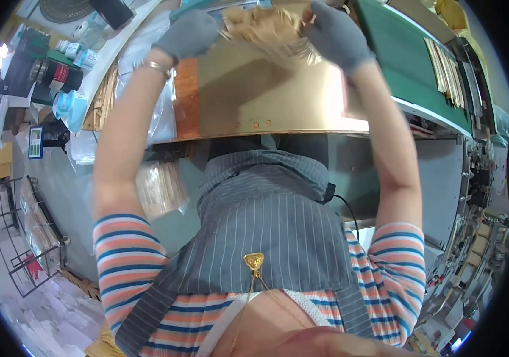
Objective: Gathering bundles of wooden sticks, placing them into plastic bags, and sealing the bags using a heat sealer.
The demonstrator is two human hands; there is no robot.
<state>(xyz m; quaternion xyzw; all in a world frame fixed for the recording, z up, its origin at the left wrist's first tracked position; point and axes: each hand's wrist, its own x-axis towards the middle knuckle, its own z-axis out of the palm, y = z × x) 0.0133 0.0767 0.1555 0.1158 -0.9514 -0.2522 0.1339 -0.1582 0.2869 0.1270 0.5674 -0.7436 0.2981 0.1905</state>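
At the far edge of the work surface, both of my hands wear grey gloves with bare fingertips showing on the right one. Between them is a crumpled brown bundle (263, 25), like creased paper, with a clear, shiny, motion-blurred edge below it; its exact kind I cannot make out. My left hand (190, 33) is closed at the bundle's left end. Curled at its right end, my right hand (339, 38) pinches it between thumb and fingers. Under them lies a smooth gold-coloured board (266, 89) with several small holes along its near edge.
Clear plastic sheets (141, 65) lie left of the board, beside a reddish wooden strip (186, 89). A shelf at the left holds a dark thermos (61, 77) and a light-blue container (71, 107). A green surface (406, 53) on the right carries a stack of thin cards (443, 71).
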